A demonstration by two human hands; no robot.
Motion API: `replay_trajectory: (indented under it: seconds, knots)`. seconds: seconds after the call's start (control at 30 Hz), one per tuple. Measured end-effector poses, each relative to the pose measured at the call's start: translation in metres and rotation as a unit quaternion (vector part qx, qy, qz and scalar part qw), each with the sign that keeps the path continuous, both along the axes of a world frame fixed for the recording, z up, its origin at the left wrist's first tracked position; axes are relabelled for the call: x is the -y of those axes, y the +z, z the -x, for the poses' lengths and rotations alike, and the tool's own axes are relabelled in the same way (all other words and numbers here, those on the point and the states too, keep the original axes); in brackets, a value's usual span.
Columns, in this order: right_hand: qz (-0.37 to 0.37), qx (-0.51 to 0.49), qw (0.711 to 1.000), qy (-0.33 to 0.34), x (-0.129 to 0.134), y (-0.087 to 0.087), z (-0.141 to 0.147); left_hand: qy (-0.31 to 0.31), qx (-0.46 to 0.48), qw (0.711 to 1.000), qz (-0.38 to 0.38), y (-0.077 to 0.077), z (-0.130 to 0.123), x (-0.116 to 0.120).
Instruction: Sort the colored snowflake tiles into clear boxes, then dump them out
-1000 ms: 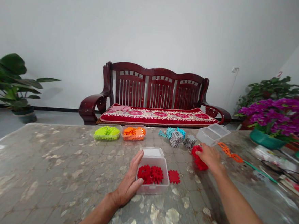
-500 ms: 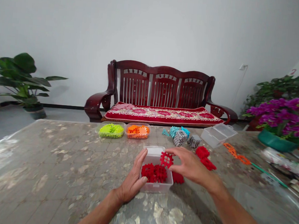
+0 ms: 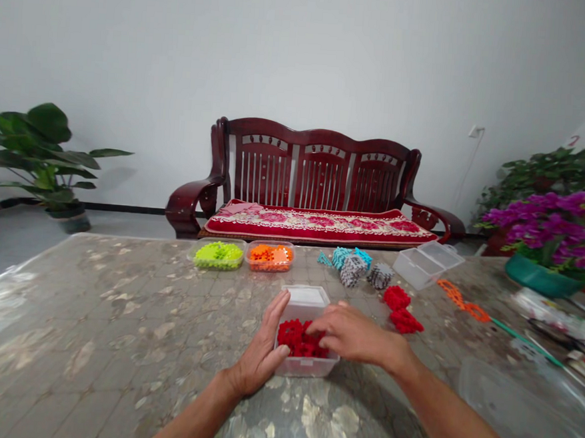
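red pieces point(image 3: 290, 334) in clear box point(image 3: 307, 367) | left hand point(image 3: 262, 344) spread against side | right hand point(image 3: 348, 332) among them, grip unclear

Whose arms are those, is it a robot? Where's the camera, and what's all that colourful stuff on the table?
No robot here! Those are a person's own bare hands. The camera sits on that person's head, looking forward and down. The left hand rests against a clear box. The right hand reaches into it, among red pieces; I can't tell if it holds one. Elsewhere on the table are yellow-green pieces and orange pieces in clear tubs, grey pieces, blue pieces, and purple flowers in a green pot.
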State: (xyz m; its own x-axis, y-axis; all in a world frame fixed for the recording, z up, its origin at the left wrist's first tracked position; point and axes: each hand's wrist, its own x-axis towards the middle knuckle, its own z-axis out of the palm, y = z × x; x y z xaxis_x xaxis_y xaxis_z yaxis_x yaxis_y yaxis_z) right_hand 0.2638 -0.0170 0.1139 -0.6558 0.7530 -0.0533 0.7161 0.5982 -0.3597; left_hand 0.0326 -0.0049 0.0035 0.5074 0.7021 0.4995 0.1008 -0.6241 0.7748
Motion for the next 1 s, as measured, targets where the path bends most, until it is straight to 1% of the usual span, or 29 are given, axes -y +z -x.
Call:
replay_trajectory:
  seconds: [0.03, 0.1, 0.17, 0.2, 0.23, 0.3, 0.33, 0.4, 0.47, 0.53, 0.67, 0.8, 1.0]
  knots:
    - [-0.003, -0.03, 0.999, -0.019, 0.0, -0.002, -0.003, 0.0, -0.001, 1.0, 0.0, 0.0, 0.0, 0.0]
    - [-0.028, -0.102, 0.99, -0.094, -0.003, -0.007, -0.016, 0.001, -0.006, 1.0, 0.003, -0.001, 0.0, 0.0]
    - [-0.058, -0.152, 0.966, -0.199, -0.011, -0.015, -0.038, 0.003, -0.011, 1.0, 0.005, -0.001, 0.001, -0.001]
    - [-0.074, -0.152, 0.951, -0.258, -0.016, -0.018, -0.053, 0.004, -0.013, 1.0, 0.006, -0.002, 0.001, -0.001]
    - [-0.087, -0.138, 0.934, -0.318, -0.021, -0.022, -0.07, 0.004, -0.015, 1.0, 0.006, -0.002, 0.001, -0.001]
    - [-0.117, -0.061, 0.887, -0.443, -0.03, -0.027, -0.104, 0.003, -0.016, 1.0, 0.003, -0.003, 0.001, -0.002]
    - [-0.123, -0.037, 0.867, -0.481, -0.033, -0.028, -0.121, 0.003, -0.017, 1.0, 0.001, -0.004, 0.002, -0.003]
    - [-0.127, 0.004, 0.839, -0.53, -0.038, -0.031, -0.147, 0.002, -0.016, 1.0, -0.002, -0.005, 0.002, -0.003]
    - [-0.117, 0.037, 0.827, -0.549, -0.039, -0.033, -0.164, 0.001, -0.016, 1.0, -0.003, -0.005, 0.002, -0.004]
    - [-0.099, 0.069, 0.823, -0.556, -0.04, -0.036, -0.17, 0.002, -0.016, 1.0, -0.003, -0.006, 0.002, -0.003]
    - [-0.075, 0.11, 0.821, -0.555, -0.041, -0.044, -0.167, 0.004, -0.015, 1.0, -0.001, -0.006, 0.003, -0.003]
    - [-0.079, 0.127, 0.821, -0.551, -0.04, -0.049, -0.163, 0.004, -0.011, 1.0, -0.001, -0.006, 0.003, -0.003]
    - [-0.094, 0.098, 0.823, -0.551, -0.039, -0.044, -0.164, 0.003, -0.008, 1.0, -0.001, -0.004, 0.002, -0.003]
